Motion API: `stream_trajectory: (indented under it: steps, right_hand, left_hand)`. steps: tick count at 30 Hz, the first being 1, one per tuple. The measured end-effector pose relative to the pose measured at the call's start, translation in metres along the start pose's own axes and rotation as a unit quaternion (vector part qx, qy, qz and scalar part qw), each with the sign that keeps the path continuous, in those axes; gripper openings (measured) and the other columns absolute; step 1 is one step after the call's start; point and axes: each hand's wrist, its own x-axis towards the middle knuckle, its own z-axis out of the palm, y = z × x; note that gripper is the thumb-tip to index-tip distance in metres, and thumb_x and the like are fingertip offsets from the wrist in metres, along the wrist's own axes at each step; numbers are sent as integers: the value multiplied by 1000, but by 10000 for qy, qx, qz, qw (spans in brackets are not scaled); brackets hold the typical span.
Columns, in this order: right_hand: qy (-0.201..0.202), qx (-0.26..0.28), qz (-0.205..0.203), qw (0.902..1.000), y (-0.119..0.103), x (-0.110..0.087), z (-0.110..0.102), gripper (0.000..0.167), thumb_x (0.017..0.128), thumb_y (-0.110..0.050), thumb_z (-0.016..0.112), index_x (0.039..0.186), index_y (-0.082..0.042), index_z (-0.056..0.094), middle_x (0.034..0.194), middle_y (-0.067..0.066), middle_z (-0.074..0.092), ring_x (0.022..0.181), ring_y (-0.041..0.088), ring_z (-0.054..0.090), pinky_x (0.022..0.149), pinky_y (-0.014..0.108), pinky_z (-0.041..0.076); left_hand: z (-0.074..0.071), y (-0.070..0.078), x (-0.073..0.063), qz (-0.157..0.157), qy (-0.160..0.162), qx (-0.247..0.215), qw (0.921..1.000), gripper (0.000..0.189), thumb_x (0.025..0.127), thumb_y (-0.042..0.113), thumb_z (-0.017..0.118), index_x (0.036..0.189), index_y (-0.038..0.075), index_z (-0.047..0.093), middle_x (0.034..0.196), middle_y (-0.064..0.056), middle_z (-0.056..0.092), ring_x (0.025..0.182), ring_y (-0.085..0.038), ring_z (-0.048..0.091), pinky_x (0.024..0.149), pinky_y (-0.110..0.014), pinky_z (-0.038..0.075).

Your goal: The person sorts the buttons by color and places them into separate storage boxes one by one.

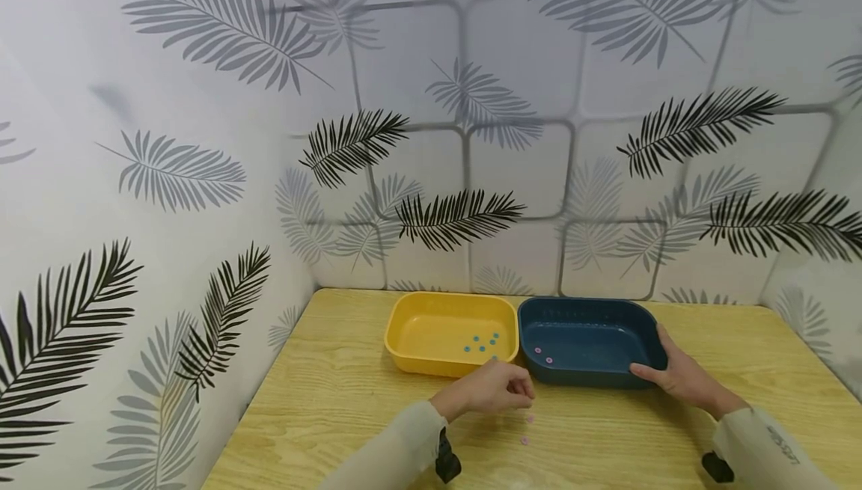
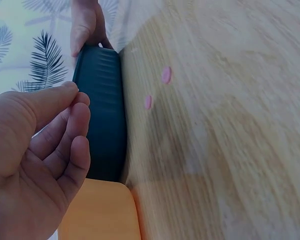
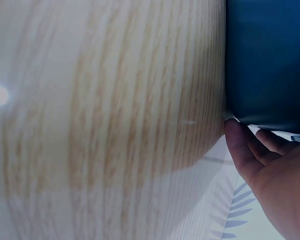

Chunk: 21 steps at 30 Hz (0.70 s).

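My left hand [image 1: 490,389] is over the table in front of where the two trays meet. Its thumb and index fingertips come together in a pinch [image 2: 72,92], and whatever may be between them is hidden. Two small pink discs [image 1: 525,441] lie on the wood just below that hand; the left wrist view also shows this pink pair [image 2: 166,75]. My right hand [image 1: 688,379] grips the right end of a dark blue tray [image 1: 586,378], thumb at the near rim. Inside the tray, toward its left, sit two more pink discs [image 1: 548,360].
A yellow tray [image 1: 417,363] stands against the blue tray's left end, with several small blue discs [image 1: 481,348] in its right half. Both stand near the back of the wooden table [image 1: 323,393]. A leaf-patterned wall [image 1: 431,258] rises behind it.
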Motion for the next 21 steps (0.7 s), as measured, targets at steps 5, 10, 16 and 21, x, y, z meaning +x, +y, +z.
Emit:
stream_trajectory:
  steps: [5, 10, 16, 21]
  right_hand:
    - [-5, -11, 23, 10000, -1, 0, -1, 109, 91, -43, 61, 143, 4, -22, 144, 43, -6, 125, 63, 13, 94, 71, 22]
    - [0, -20, 38, 10000, -2, 0, -1, 109, 91, -43, 61, 143, 3, -23, 144, 43, -5, 125, 63, 14, 94, 71, 23]
    - [-5, 29, 38, 10000, -2, 0, -1, 109, 91, -42, 61, 143, 3, -23, 144, 42, -7, 126, 63, 11, 94, 71, 20]
    - [-31, -36, 64, 10000, 0, 0, -1, 108, 91, -43, 60, 143, 3, -24, 144, 43, -6, 125, 63, 13, 94, 71, 22]
  left_hand:
    - [-3, 5, 2, -106, 87, -190, 9997, 5, 90, 15, 66, 92, 12, 69, 78, 15, 62, 69, 1, 57, 63, -15, 48]
    - [-6, 11, 5, -18, 282, -243, 9993, 9, 91, 15, 65, 95, 9, 70, 77, 14, 63, 68, 1, 58, 62, -16, 48]
    - [-10, 15, 10, -10, 532, -360, 9979, 8, 91, 15, 65, 94, 10, 69, 80, 9, 66, 69, 2, 58, 64, -15, 48]
    - [-11, 17, 16, -101, 668, -652, 9956, 9, 92, 16, 64, 96, 9, 69, 85, 4, 68, 74, -4, 62, 65, -16, 49]
